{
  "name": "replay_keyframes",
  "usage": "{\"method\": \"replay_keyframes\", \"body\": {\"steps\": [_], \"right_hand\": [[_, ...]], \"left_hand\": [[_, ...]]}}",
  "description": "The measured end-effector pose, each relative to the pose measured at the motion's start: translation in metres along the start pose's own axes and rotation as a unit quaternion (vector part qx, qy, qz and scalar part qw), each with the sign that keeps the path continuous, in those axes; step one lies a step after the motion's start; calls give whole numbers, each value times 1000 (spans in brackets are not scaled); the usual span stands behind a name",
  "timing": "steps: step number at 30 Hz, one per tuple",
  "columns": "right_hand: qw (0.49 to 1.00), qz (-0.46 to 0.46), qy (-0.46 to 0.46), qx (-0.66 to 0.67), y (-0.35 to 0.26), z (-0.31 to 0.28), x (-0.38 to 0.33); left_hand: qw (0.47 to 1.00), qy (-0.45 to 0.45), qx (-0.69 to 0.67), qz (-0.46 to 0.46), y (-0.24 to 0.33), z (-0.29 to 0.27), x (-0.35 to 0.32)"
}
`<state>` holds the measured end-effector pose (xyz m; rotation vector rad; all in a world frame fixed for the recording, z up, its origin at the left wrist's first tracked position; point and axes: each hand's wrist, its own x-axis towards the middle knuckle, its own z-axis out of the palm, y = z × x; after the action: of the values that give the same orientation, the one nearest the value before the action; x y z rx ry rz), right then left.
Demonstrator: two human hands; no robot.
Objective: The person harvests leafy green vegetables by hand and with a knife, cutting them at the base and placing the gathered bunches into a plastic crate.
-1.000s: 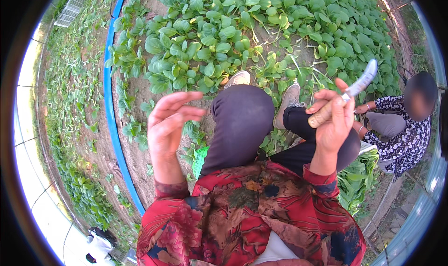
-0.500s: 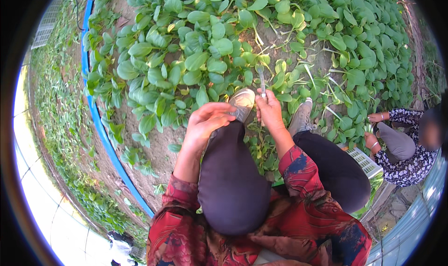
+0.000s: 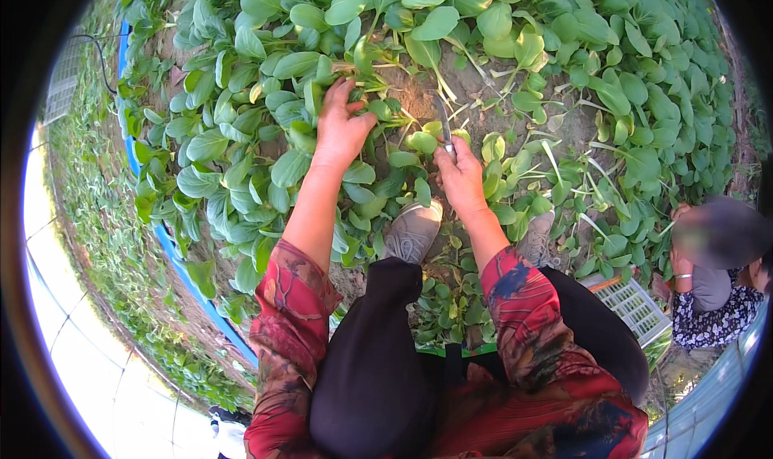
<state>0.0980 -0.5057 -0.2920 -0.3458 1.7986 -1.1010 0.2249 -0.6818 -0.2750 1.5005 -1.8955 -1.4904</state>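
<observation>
— Broad green leaves spread over the plot from the head camera, rows of leafy plants (image 3: 208, 146) crowding brown soil (image 3: 473, 90), and a blue strip (image 3: 187, 275) curved down the left side!

— And the hands?

— Left hand (image 3: 342, 129) was right in among the foliage, low beside a plant's stems, fingers bent inward! Whether they pinched a stem, you couldn't tell; leaves covered the tips.

— Right hand (image 3: 460, 177)?

— Wrapped firmly around a knife (image 3: 445, 122), most of the handle hidden in the grip! Its narrow blade pointed away from the body, over the soil just right of the left hand, near some yellowish leaves.

— Where were the feet?

— Both gray shoes (image 3: 412, 232) were planted behind the hands, one on each side of a low leafy patch. Cut-looking pale stalks (image 3: 552, 161) lay scattered to the right.

— Anything further out?

— Yes! A slotted pale crate (image 3: 632, 308) sat beside the right knee, and past it a co-worker's patterned sleeve (image 3: 702, 320) showed at the edge!
</observation>
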Motion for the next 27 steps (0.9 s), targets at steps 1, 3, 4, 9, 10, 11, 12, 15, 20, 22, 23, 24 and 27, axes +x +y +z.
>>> {"method": "replay_keyframes", "body": {"steps": [1, 3, 4, 9, 10, 11, 12, 15, 20, 22, 23, 24, 27], "right_hand": [[999, -16, -8, -29, 1, 2, 8], [995, -46, -24, -87, -2, 7, 22], [991, -74, -33, -110, -5, 8, 26], [972, -82, -88, -202, -10, 14, 47], [967, -88, -94, -218, -9, 17, 49], [966, -86, -99, -224, -9, 19, 50], [964, -84, -104, -232, -9, 19, 49], [961, -106, -107, -233, -8, 20, 49], [986, -138, -66, -68, -23, 24, 22], [966, -236, -92, -51, -36, 26, 3], [952, -286, -104, -42, -41, 30, -4], [920, -359, -144, -69, -40, 36, -6], [901, -373, -199, -100, -42, 60, 3]], "left_hand": [[1000, 6, 1, 6, -4, -1, 0], [999, 16, 34, 19, -4, 3, -2], [998, 20, 49, 24, -3, 5, -4], [1000, 14, -15, -4, -7, 8, -11], [999, 15, -23, -17, -8, 7, -12], [997, 14, -63, -33, -10, 5, -12], [993, 13, -105, -51, -8, 5, -13], [964, 32, -248, -92, 2, -4, -16], [849, 94, -498, -150, -15, -40, -25], [809, 100, -557, -159, -28, -49, -26], [788, 102, -586, -161, -33, -52, -28], [791, 97, -584, -155, -33, -51, -30], [828, 88, -538, -128, -31, -40, -38]]}}
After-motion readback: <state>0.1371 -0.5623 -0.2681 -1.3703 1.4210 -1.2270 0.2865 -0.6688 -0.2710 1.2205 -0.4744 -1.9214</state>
